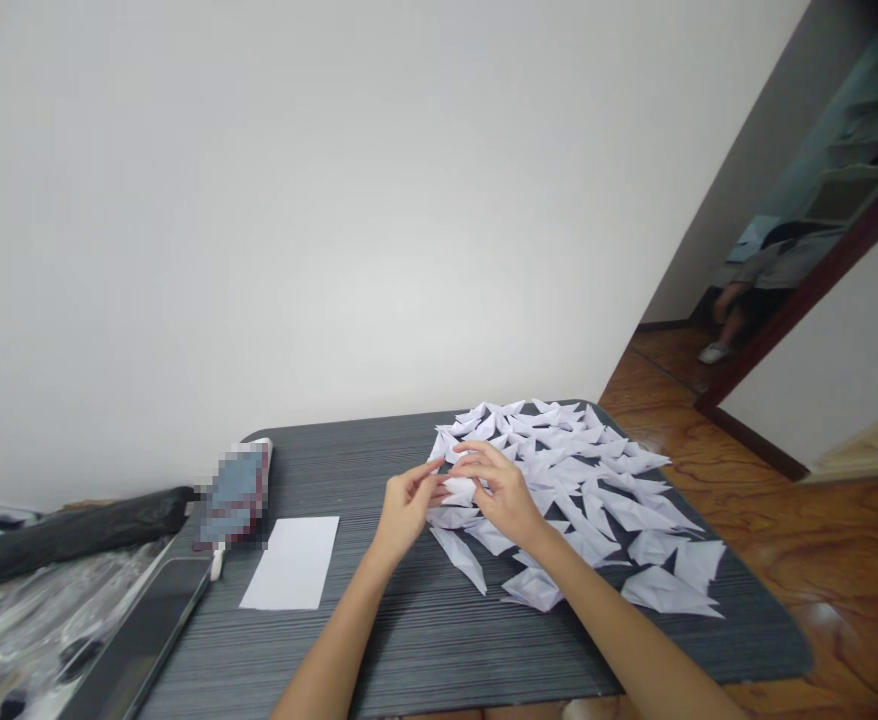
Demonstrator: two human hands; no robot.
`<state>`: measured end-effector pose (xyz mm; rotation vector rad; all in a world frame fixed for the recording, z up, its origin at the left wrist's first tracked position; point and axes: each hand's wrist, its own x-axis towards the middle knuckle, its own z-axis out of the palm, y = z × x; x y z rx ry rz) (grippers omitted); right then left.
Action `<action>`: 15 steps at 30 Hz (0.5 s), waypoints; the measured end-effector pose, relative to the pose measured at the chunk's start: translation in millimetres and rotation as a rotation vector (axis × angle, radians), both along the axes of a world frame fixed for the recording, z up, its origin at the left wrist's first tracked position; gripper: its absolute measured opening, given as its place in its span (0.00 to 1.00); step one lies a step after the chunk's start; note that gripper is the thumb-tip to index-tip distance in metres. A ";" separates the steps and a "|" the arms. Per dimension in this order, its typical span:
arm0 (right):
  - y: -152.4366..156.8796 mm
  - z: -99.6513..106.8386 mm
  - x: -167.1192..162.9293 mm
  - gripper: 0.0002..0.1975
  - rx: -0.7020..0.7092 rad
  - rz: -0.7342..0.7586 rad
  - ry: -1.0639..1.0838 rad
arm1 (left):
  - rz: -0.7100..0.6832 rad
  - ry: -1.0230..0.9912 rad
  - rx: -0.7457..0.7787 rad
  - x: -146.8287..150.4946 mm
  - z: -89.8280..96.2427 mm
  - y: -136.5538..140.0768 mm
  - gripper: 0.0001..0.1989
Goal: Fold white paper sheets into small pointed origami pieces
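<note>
A small folded white paper [458, 491] is pinched between the fingertips of both hands, above the right part of the table [401, 640]. My left hand [407, 502] grips its left side with thumb and fingers. From the right, my right hand [500, 492] holds it with bent fingers, which partly cover it. Many pointed folded paper pieces [578, 520] lie spread beneath and behind my hands, some overlapping. To the left of my left forearm, flat white paper [293, 563] rests on the tabletop.
A blurred-out packet [233, 495] sits at the table's back left, near a dark flat device [139, 640] on the left edge. Beyond that edge are a black roll [101, 530] and clear plastic wrapping [56, 610]. A white wall rises behind. Another person [773, 265] is in the doorway at right.
</note>
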<state>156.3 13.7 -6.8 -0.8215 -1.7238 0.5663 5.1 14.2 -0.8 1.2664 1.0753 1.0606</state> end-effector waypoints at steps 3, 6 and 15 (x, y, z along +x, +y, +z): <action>-1.3 -0.5 -1.1 0.20 0.067 -0.019 0.003 | -0.025 -0.053 -0.057 3.4 2.7 -1.0 0.22; -3.2 -1.3 -2.8 0.21 0.127 -0.091 0.031 | -0.078 -0.117 -0.080 6.1 1.8 -1.7 0.27; -9.6 -1.1 -9.8 0.20 0.192 -0.172 0.082 | -0.121 -0.323 -0.145 16.8 -2.0 -8.4 0.24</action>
